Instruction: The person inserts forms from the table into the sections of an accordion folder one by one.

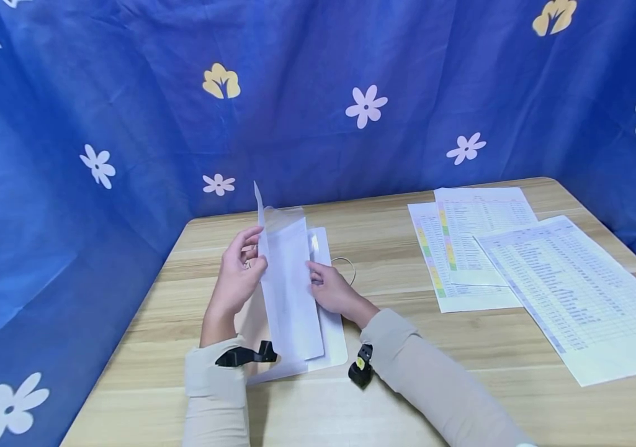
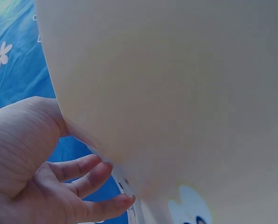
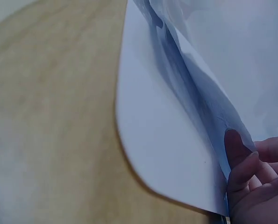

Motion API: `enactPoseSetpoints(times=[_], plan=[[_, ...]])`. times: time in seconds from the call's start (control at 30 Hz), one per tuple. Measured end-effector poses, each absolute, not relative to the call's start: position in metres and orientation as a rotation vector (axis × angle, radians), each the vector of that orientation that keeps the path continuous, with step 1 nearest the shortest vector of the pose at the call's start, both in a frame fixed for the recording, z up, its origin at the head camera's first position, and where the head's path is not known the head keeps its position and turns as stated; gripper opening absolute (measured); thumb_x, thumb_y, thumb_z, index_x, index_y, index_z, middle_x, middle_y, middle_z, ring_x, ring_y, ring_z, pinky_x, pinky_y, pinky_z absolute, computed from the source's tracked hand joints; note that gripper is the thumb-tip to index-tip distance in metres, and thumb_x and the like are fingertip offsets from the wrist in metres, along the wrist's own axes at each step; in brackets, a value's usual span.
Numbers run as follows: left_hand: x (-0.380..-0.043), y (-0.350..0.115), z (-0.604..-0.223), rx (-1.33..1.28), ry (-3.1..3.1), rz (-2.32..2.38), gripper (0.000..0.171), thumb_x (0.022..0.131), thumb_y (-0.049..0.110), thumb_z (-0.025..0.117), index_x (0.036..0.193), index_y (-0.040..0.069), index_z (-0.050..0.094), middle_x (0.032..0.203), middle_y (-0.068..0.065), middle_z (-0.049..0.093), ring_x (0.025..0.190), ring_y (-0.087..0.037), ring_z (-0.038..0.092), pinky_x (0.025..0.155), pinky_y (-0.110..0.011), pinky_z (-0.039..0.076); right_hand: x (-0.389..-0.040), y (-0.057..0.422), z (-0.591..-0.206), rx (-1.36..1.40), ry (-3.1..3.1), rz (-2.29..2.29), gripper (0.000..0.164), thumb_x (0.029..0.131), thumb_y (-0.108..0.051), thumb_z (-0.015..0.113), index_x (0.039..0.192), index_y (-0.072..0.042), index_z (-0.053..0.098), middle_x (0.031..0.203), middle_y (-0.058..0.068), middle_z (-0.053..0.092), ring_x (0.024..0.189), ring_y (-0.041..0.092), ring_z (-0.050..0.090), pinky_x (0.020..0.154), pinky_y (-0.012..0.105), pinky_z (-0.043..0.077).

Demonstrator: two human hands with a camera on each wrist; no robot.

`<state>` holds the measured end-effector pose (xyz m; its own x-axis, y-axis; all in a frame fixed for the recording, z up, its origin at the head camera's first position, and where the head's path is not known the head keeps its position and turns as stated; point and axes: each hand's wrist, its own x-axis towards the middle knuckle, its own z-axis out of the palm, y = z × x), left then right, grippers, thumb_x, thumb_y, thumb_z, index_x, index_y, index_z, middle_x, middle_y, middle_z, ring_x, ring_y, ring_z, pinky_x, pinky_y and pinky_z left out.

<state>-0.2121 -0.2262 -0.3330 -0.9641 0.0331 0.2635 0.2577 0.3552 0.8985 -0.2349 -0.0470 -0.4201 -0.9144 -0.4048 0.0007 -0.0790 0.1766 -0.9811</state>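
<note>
On the table lies an opened white display folder (image 1: 333, 347) with clear plastic sleeves (image 1: 292, 292). My left hand (image 1: 236, 270) grips the left edge of its raised front cover (image 2: 167, 93), the thumb and fingers on either side. In the left wrist view this cover fills most of the picture and hides part of the left hand. My right hand (image 1: 333, 290) pinches the right edge of a sleeve between thumb and fingers. In the right wrist view, that sleeve (image 3: 209, 107) lifts and bows away from the white back cover (image 3: 162, 144) with its rounded corner.
A thin elastic cord (image 1: 353, 268) loops out from the folder's right side. To the right lie several printed sheets, the nearest a large table sheet (image 1: 580, 298), with overlapping colour-marked sheets (image 1: 479, 230) behind. A blue flowered curtain (image 1: 306, 112) encloses the table's back and sides.
</note>
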Motion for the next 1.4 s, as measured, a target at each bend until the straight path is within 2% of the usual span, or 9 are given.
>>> enactPoseSetpoints(times=[0.2,0.3,0.4,0.5,0.6,0.73,0.87,1.17,1.4], plan=[[-0.214,-0.224,-0.335,-0.275,-2.434,-1.634,0.056,0.085,-0.006,0.045,0.139,0.01,0.042,0.127,-0.019,0.043,0.101,-0.028,0.048,0.067,-0.016,0.046,-0.24,-0.04,-0.42,-0.417,2.254,-1.75,0.06,0.09,0.0,0.049,0.147,-0.012,0.032,0.125,0.019,0.058,0.123,0.021,0.049,0.102,0.033,0.041],[-0.214,-0.225,-0.335,-0.275,-2.447,-1.623,0.056,0.085,-0.005,0.046,0.139,0.011,0.042,0.128,-0.018,0.043,0.101,-0.027,0.048,0.068,-0.016,0.046,-0.243,-0.032,-0.417,-0.386,2.23,-1.756,0.062,0.09,0.0,0.05,0.148,-0.013,0.03,0.126,0.015,0.059,0.107,0.02,0.06,0.082,0.026,0.049],[-0.213,-0.229,-0.336,-0.275,-2.453,-1.61,0.056,0.086,-0.005,0.045,0.14,0.012,0.041,0.128,-0.018,0.042,0.101,-0.026,0.047,0.069,-0.016,0.046,-0.245,-0.02,-0.414,-0.374,2.224,-1.747,0.061,0.091,-0.002,0.052,0.147,-0.013,0.031,0.128,0.012,0.058,0.092,0.019,0.065,0.061,0.021,0.048],[-0.213,-0.23,-0.337,-0.277,-2.448,-1.611,0.057,0.086,-0.005,0.045,0.14,0.011,0.04,0.127,-0.018,0.042,0.101,-0.026,0.047,0.069,-0.015,0.045,-0.248,-0.001,-0.413,-0.366,2.248,-1.754,0.057,0.091,-0.002,0.052,0.145,-0.01,0.035,0.127,0.013,0.057,0.086,0.019,0.066,0.053,0.019,0.046],[-0.211,-0.231,-0.34,-0.269,-2.457,-1.615,0.057,0.086,-0.006,0.046,0.14,0.011,0.04,0.127,-0.018,0.042,0.1,-0.025,0.047,0.068,-0.015,0.046,-0.249,0.021,-0.417,-0.352,2.316,-1.752,0.053,0.09,-0.002,0.053,0.141,-0.007,0.041,0.123,0.015,0.058,0.084,0.021,0.067,0.052,0.022,0.047],[-0.21,-0.23,-0.343,-0.274,-2.471,-1.602,0.057,0.086,-0.006,0.047,0.14,0.011,0.041,0.125,-0.016,0.043,0.096,-0.02,0.047,0.066,-0.015,0.045,-0.251,0.055,-0.421,-0.316,2.424,-1.711,0.047,0.09,-0.004,0.055,0.136,-0.004,0.047,0.118,0.015,0.061,0.084,0.021,0.067,0.059,0.024,0.051],[-0.215,-0.228,-0.343,-0.301,-2.456,-1.591,0.056,0.086,-0.005,0.047,0.139,0.012,0.042,0.123,-0.015,0.042,0.093,-0.016,0.047,0.065,-0.015,0.045,-0.257,0.094,-0.42,-0.323,2.498,-1.683,0.041,0.092,-0.005,0.052,0.133,0.001,0.049,0.117,0.019,0.061,0.087,0.023,0.066,0.07,0.026,0.054],[-0.219,-0.228,-0.345,-0.318,-2.44,-1.581,0.056,0.086,-0.007,0.046,0.139,0.009,0.041,0.123,-0.014,0.043,0.094,-0.014,0.048,0.065,-0.013,0.045,-0.252,0.17,-0.415,-0.298,2.722,-1.506,0.04,0.092,-0.005,0.051,0.131,0.005,0.049,0.116,0.024,0.06,0.092,0.03,0.063,0.077,0.033,0.053],[-0.22,-0.228,-0.344,-0.347,-2.452,-1.582,0.056,0.087,-0.007,0.045,0.14,0.009,0.04,0.125,-0.015,0.043,0.098,-0.019,0.048,0.067,-0.014,0.046,-0.244,0.226,-0.412,-0.164,2.84,-1.372,0.042,0.093,-0.005,0.049,0.133,0.006,0.046,0.117,0.025,0.059,0.095,0.033,0.062,0.072,0.029,0.05]])
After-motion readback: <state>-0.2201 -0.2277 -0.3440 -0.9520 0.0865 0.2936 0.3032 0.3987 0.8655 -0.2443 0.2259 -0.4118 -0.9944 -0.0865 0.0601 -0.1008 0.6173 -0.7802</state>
